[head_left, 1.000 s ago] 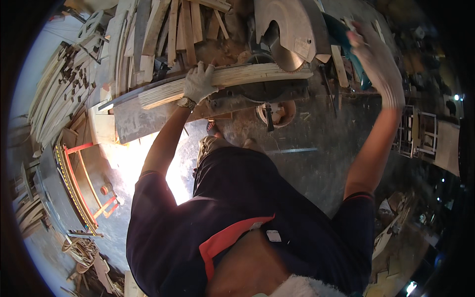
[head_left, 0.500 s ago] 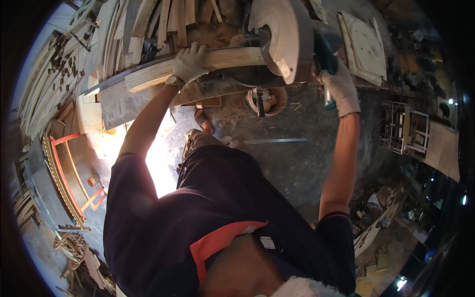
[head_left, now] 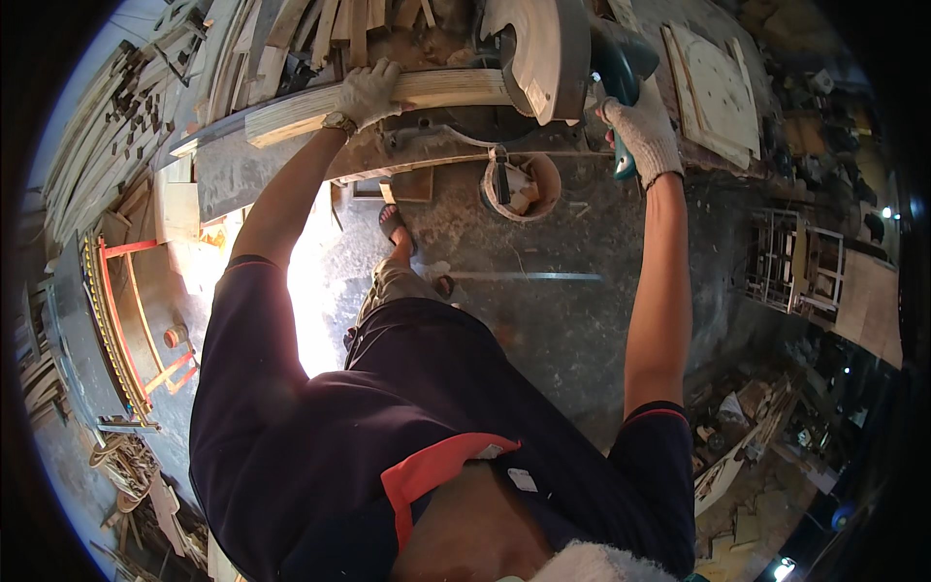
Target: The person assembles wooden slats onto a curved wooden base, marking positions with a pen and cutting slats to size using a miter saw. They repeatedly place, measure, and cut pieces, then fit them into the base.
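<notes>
A layered pale wooden board [head_left: 291, 118] lies across the bench, its right end at the toothed blade [head_left: 517, 89] of a chop saw. My left hand [head_left: 369, 94], in a whitish work glove, is closed over the board's middle, fingers across its far edge. Over the blade sits the saw's pale metal guard [head_left: 553, 58]. To its right, my gloved right hand [head_left: 643, 134] wraps round the saw's dark green handle [head_left: 624, 160]. The guard hides where blade and board meet, so I cannot tell whether they touch.
Offcuts and strips [head_left: 339, 29] crowd the bench behind the board. A bucket of scraps [head_left: 543, 184] stands on the floor below the bench edge. Flat panels [head_left: 713, 92] lie at the right, a red frame [head_left: 126, 291] at the left. Bright light glares near my left arm.
My right hand and the saw head have shifted up and left in the picture. My left hand and the board appear higher too, as the whole view has shifted somewhat.
</notes>
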A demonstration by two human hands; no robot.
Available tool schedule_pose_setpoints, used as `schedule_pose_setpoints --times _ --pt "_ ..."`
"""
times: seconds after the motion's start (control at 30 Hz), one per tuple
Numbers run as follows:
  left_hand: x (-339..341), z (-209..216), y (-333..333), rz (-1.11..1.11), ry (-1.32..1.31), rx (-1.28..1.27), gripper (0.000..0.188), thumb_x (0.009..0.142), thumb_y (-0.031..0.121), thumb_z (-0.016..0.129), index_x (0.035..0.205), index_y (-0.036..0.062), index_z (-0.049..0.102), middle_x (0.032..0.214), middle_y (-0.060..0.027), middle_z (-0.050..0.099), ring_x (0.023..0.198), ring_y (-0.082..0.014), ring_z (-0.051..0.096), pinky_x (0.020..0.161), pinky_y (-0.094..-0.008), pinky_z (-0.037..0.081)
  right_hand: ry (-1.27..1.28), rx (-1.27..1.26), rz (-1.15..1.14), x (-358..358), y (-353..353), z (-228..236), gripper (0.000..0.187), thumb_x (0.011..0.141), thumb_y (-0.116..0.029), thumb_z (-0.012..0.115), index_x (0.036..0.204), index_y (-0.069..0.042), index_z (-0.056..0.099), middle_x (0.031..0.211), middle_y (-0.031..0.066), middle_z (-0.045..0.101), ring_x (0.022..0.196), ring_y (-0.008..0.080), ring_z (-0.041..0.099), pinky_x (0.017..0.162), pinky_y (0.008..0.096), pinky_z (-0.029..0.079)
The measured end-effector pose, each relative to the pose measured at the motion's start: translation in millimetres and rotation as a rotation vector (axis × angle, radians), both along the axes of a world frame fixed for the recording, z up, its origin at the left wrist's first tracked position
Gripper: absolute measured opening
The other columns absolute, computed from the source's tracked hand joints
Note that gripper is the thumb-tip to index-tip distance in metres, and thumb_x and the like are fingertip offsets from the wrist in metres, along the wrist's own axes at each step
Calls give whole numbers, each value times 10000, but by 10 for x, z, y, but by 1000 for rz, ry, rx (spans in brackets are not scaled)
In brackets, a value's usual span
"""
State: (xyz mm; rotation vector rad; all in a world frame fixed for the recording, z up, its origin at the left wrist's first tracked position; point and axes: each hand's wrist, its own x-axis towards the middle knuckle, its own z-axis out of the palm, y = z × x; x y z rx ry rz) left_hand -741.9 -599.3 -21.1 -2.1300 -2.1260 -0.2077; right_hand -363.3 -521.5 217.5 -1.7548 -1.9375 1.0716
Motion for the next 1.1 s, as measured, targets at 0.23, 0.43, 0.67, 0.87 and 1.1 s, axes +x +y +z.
schedule_pose_setpoints --times 0.23,0.43,0.67,0.87,1.1 --pt "-3 4 36 20 -6 0 806 745 685 781 1272 120 553 1268 -128 628 1077 -304 702 967 -453 510 8 14 -36 -18 -99 -127 348 862 -141 678 1154 9 567 751 87 624 563 164 635 550 341 562" --pt "-16 30 44 8 -42 -53 788 742 670 791 1255 125 544 1269 -130 632 1087 -314 700 964 -455 514 10 13 -28 -2 -76 -141 330 851 -145 681 1130 -2 579 749 93 643 546 165 632 551 345 559" --pt "-12 33 16 -32 -55 12 787 743 655 787 1231 83 557 1218 -120 633 1028 -312 702 918 -449 527 3 32 -61 -5 -130 -163 329 850 -150 682 1128 2 599 730 86 645 554 159 637 548 352 548" --pt "126 118 -18 73 26 27 840 725 654 803 1299 93 553 1254 -127 618 1126 -350 654 969 -490 493 18 60 -38 54 -123 -294 347 849 -157 689 1141 3 592 762 95 647 567 167 645 566 336 565" --pt "519 99 189 -25 3 -63 664 800 549 790 1380 316 568 1369 -161 555 1291 -366 520 1047 -548 400 -19 24 -35 17 -120 -184 326 858 -166 676 1124 5 596 745 90 636 570 166 644 559 343 560"
